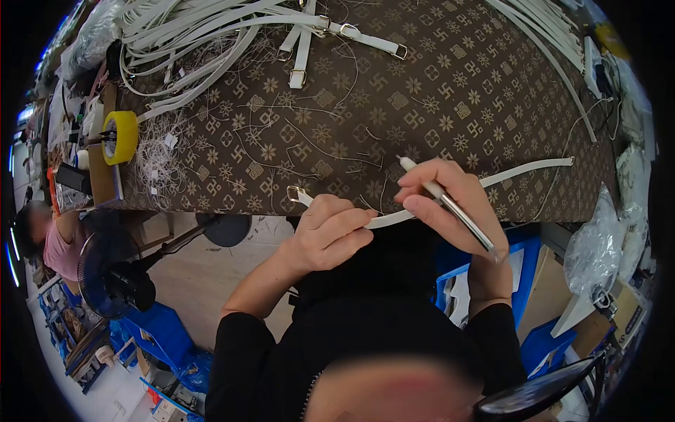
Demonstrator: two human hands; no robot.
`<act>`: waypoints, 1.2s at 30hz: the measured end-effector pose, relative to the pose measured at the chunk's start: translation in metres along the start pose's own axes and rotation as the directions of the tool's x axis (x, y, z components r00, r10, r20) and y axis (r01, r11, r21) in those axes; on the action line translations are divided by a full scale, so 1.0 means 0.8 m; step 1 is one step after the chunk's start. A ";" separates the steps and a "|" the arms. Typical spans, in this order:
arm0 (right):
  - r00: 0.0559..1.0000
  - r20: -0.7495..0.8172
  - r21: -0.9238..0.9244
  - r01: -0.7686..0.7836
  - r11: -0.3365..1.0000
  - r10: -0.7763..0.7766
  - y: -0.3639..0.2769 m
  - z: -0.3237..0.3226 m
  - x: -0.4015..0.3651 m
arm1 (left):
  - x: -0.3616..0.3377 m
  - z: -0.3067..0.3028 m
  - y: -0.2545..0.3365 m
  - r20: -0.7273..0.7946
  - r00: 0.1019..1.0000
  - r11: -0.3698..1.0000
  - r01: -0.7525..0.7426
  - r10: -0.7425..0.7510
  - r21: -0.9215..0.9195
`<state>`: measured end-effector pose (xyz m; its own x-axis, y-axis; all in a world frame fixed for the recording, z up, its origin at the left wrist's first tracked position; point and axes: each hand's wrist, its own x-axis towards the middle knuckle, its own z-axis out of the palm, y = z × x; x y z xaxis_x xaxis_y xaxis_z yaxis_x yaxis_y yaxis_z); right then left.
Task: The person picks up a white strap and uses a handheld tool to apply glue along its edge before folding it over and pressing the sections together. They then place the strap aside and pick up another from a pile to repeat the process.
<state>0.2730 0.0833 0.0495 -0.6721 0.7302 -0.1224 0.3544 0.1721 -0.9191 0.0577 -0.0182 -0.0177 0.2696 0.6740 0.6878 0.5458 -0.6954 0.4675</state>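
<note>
Close to the table's front edge, my left hand (329, 232) is closed around a narrow white belt (524, 171), near its buckle end. The metal buckle (295, 193) sticks out to the left of my fist. From there the belt runs right, passing under my right hand (460, 200), and its far end lies on the tablecloth. Between thumb and fingers, my right hand grips a slim silver pen-like tool (470, 228). Its pale tip points up and left, above the belt. Loose thread ends (337, 156) lie on the cloth just beyond both hands.
White belts (211, 42) with buckles are heaped at the back left, more straps (541, 35) at the back right. A yellow tape roll (121, 137) stands by a thread tangle (158, 162). A fan (112, 271) and another person (60, 246) are at left; a plastic bag (594, 239) at right.
</note>
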 end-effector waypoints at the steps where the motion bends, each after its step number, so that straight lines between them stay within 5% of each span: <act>1: 0.993 0.111 0.114 -0.061 0.992 0.049 0.000 -0.003 0.006 | 0.001 0.000 -0.001 0.000 1.000 1.000 -0.001 0.001 -0.003; 5: 0.951 0.303 0.333 -0.171 0.927 0.066 0.003 0.000 0.022 | 0.006 -0.002 -0.002 0.006 0.998 0.998 -0.064 0.064 0.017; 12: 0.915 0.398 0.404 -0.241 0.883 0.067 0.001 0.005 0.039 | 0.010 -0.005 -0.002 0.024 0.995 0.994 -0.099 0.098 0.048; 27: 0.976 0.218 0.484 -0.131 0.865 0.025 0.016 0.014 0.038 | 0.005 0.000 -0.007 -0.016 0.994 0.994 -0.108 0.108 0.022; 36: 0.987 0.091 0.249 -0.151 0.957 0.132 0.005 0.022 0.035 | 0.003 0.002 -0.001 -0.027 0.999 0.998 0.031 -0.032 -0.052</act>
<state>0.2442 0.0930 0.0359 -0.6758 0.6834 -0.2762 0.2784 -0.1103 -0.9541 0.0594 -0.0158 -0.0170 0.2302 0.6891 0.6872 0.5121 -0.6862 0.5165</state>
